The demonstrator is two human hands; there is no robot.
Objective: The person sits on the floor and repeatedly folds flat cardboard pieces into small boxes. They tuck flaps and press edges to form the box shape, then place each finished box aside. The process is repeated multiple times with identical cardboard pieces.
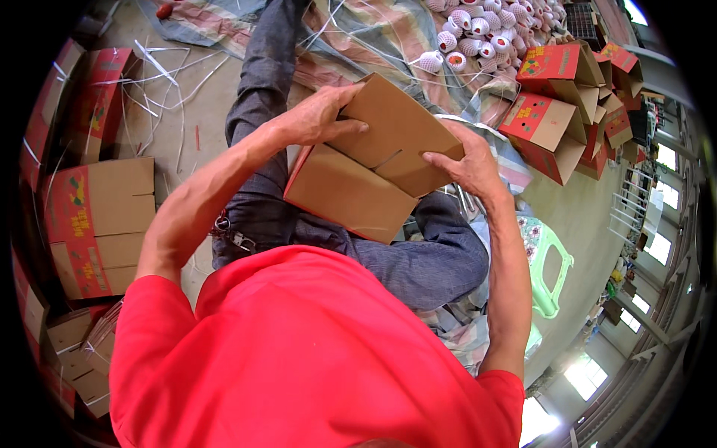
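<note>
A cardboard box (pixel 351 193) rests tilted on my lap between my legs, plain brown on the faces I see, with a strip of red along its left edge. Its upper panel (pixel 396 123) stands raised, with a short dark slit near the fold. My left hand (pixel 325 118) is closed on that panel's left edge, thumb on the near face. On the right edge, my right hand (pixel 470 159) grips the same panel, its thumb pressed on the brown face. The fingers behind the cardboard are partly hidden.
Fruit in white foam nets (pixel 485 33) lies heaped on a striped tarp (pixel 381 30). Open red-and-brown boxes (pixel 549 119) are stacked at the right; flattened cartons (pixel 112 224) stand at the left. White strapping strips (pixel 157 63) litter the floor. A green plastic stool (pixel 549 276) is beside me.
</note>
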